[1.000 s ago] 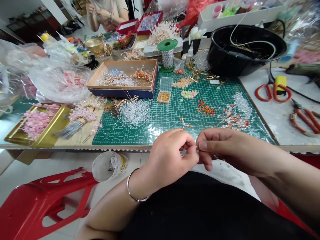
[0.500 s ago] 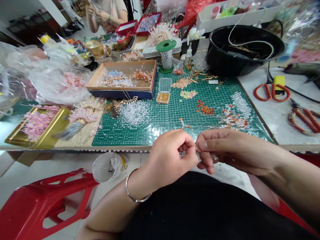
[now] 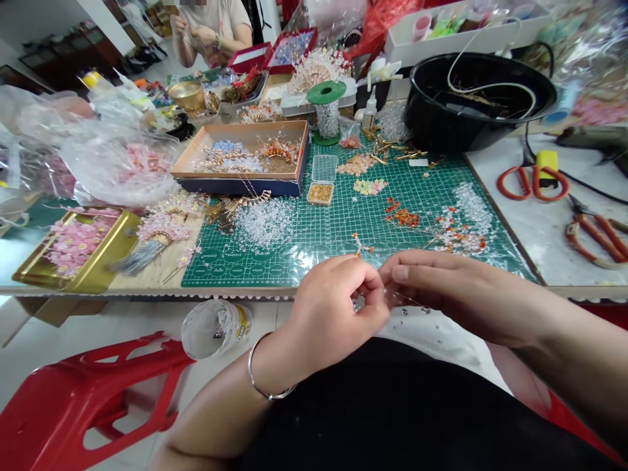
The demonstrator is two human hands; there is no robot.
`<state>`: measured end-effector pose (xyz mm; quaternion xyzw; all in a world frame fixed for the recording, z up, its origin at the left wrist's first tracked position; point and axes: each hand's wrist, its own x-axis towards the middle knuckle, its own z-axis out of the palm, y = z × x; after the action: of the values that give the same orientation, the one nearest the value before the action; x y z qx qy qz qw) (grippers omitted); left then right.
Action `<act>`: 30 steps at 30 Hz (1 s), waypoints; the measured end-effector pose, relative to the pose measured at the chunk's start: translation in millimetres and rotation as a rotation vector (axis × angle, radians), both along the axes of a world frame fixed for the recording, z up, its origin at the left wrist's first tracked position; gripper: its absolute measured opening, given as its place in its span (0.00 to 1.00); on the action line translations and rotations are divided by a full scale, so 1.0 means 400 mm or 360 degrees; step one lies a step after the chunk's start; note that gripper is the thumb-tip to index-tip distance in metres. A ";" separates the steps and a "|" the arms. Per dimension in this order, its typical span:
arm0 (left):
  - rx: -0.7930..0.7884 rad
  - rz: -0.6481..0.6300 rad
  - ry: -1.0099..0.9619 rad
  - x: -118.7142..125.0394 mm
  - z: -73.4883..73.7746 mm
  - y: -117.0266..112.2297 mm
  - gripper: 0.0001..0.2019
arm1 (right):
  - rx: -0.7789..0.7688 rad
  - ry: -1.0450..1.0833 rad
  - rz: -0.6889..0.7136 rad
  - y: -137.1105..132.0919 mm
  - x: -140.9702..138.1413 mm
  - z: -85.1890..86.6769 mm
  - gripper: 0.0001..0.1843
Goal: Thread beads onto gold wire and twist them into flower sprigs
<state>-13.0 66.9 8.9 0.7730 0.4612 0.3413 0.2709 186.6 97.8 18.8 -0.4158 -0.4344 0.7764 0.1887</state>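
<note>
Our right hand point(image 3: 456, 297) has drawn left since the earlier view, its fingers point(image 3: 400, 275) pinched shut on a thin silver wire point(image 3: 407, 297) running toward our curled left hand point(image 3: 331, 297), just nearer us than the green cutting mat point(image 3: 275, 268); what the left fingers point(image 3: 373, 281) grip is hidden, perhaps the same wire.

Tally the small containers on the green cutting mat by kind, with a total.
Clear plastic box of gold beads: 1
Clear plastic box or lid without gold beads: 1
Green spool wound with clear beads: 1
Total: 3
</note>
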 end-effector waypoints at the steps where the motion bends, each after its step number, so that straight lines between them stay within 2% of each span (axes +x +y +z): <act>1: 0.0079 0.0005 0.0022 0.001 -0.006 0.000 0.06 | 0.0083 -0.0057 -0.0007 -0.003 0.000 0.001 0.14; 7: 0.0632 0.0089 0.0281 0.010 -0.042 -0.005 0.10 | 0.0602 -0.0521 0.0089 -0.031 -0.008 -0.021 0.15; 9: 0.0737 0.0082 0.0353 0.011 -0.049 -0.009 0.10 | 0.0725 -0.0651 0.0042 -0.043 -0.011 -0.034 0.16; 12: 0.0767 0.0035 0.0398 0.011 -0.052 -0.011 0.09 | 0.0979 -0.0766 -0.0050 -0.059 -0.011 -0.054 0.15; 15: 0.0729 -0.0007 0.0371 0.012 -0.053 -0.007 0.09 | 0.1235 -0.0857 -0.0091 -0.073 -0.008 -0.071 0.12; 20: 0.0650 -0.0019 0.0324 0.018 -0.058 -0.005 0.10 | 0.1521 -0.0927 -0.0117 -0.087 0.000 -0.097 0.08; 22: 0.0502 -0.0053 0.0300 0.018 -0.056 -0.007 0.09 | 0.1596 -0.0921 -0.0106 -0.088 0.002 -0.104 0.08; 26: -0.0059 -0.0169 0.0206 0.005 -0.045 0.011 0.04 | 0.1618 -0.0933 -0.0118 -0.078 0.015 -0.109 0.10; 28: -0.0203 -0.0076 0.0179 -0.008 -0.044 0.037 0.04 | 0.1598 -0.0966 -0.0153 -0.071 0.026 -0.106 0.10; 30: -0.0150 0.0138 0.0272 -0.018 -0.052 0.067 0.08 | 0.1547 -0.1022 -0.0216 -0.063 0.037 -0.100 0.10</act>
<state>-20.2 93.7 -11.8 0.7650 0.5312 0.2634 0.2514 201.3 72.5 -21.3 -0.5228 -0.7484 0.3095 0.2661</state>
